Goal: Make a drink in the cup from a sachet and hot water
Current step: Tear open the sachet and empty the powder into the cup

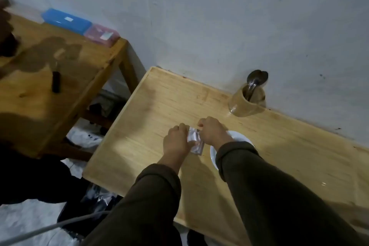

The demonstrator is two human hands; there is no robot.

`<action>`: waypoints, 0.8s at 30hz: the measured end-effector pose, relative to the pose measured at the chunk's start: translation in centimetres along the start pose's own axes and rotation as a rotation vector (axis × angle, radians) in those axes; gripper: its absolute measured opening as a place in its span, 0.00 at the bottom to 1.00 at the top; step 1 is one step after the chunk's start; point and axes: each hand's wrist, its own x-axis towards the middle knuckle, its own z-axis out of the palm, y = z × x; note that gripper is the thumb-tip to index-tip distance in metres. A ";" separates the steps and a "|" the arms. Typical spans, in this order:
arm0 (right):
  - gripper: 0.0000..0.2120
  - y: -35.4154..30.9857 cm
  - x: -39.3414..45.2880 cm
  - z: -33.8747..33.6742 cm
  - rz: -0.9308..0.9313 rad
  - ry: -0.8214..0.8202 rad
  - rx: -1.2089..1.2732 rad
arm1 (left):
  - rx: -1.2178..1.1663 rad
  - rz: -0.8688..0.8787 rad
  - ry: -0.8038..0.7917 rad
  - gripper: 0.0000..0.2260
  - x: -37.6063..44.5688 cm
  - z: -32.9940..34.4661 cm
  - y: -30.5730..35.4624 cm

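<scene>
Both hands are pinched shut on a small silvery sachet [194, 140] in the middle of the frame: the left hand [176, 142] holds its left side and the right hand [212, 132] grips its top edge, so this looks like the tearing-open step. Just right of the hands, a white cup or dish [238, 136] peeks out from under the right sleeve on the table [159, 102]. Next, I think the top must rip off and the powder be tipped in; I see no kettle.

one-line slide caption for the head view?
Both hands, left hand and right hand, grip a sachet beside a white dish.
</scene>
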 end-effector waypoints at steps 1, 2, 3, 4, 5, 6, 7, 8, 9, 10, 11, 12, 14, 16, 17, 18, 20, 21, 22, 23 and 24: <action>0.18 -0.1 0.4 -0.1 0.006 0.001 0.005 | -0.027 -0.014 -0.011 0.24 0.3 -0.1 0.0; 0.18 -0.1 0.8 -0.1 0.005 0.013 0.021 | -0.050 -0.022 0.002 0.23 0.6 -0.1 -0.1; 0.17 -0.1 1.0 0.0 0.005 0.014 0.032 | -0.065 -0.024 0.001 0.22 0.8 -0.1 -0.1; 0.18 -0.1 1.2 -0.1 0.006 0.017 0.058 | -0.083 -0.036 0.006 0.21 1.1 0.0 -0.2; 0.18 -0.2 1.5 0.0 0.010 0.004 0.087 | -0.113 -0.047 0.003 0.20 1.3 0.1 -0.2; 0.18 -0.2 1.6 0.1 0.014 -0.005 0.117 | -0.135 -0.055 0.003 0.18 1.5 0.3 -0.2; 0.17 -0.2 1.7 0.2 0.007 -0.006 0.137 | -0.154 -0.062 0.011 0.17 1.8 0.5 -0.2; 0.16 -0.3 1.7 0.1 -0.006 0.005 0.149 | -0.153 -0.067 0.028 0.15 1.9 0.7 -0.2; 0.14 -0.3 1.7 0.2 -0.009 0.010 0.160 | -0.159 -0.076 0.034 0.13 2.1 0.8 -0.2; 0.13 -0.3 1.8 0.2 -0.007 0.014 0.170 | -0.162 -0.081 0.034 0.11 2.2 0.8 -0.1; 0.10 -0.3 1.8 0.2 -0.007 0.016 0.178 | -0.166 -0.081 0.032 0.10 2.3 0.9 -0.1; 0.08 -0.2 1.8 0.2 -0.005 0.018 0.175 | -0.164 -0.080 0.020 0.08 2.3 0.8 0.0; 0.13 -0.2 1.7 -0.1 -0.005 0.035 0.169 | -0.175 -0.072 0.004 0.06 2.3 0.5 0.0; 0.17 -0.2 1.6 -0.8 -0.010 0.049 0.184 | -0.211 -0.064 -0.008 0.05 2.5 -0.1 0.1; 0.18 -0.2 1.5 -1.3 -0.012 0.059 0.195 | -0.230 -0.044 -0.007 0.06 2.7 -0.3 0.2; 0.17 -0.3 1.2 -1.9 -0.007 0.075 0.210 | -0.259 -0.021 -0.001 0.05 2.8 -0.8 0.4; 0.16 -0.3 0.6 -3.6 0.000 0.118 0.240 | -0.363 0.031 0.013 0.05 2.8 -1.9 1.1; 0.15 -0.3 0.2 -4.4 -0.005 0.144 0.249 | -0.413 0.059 0.023 0.06 2.7 -2.6 1.7; 0.13 -0.3 -0.2 -5.3 -0.010 0.175 0.260 | -0.453 0.078 0.034 0.07 2.6 -3.3 2.4; 0.11 -0.2 -0.7 -6.2 -0.011 0.209 0.281 | -0.495 0.095 0.045 0.09 2.4 -4.1 3.2; 0.09 -0.1 -1.2 -7.1 -0.011 0.241 0.308 | -0.534 0.103 0.050 0.10 2.3 -4.9 4.1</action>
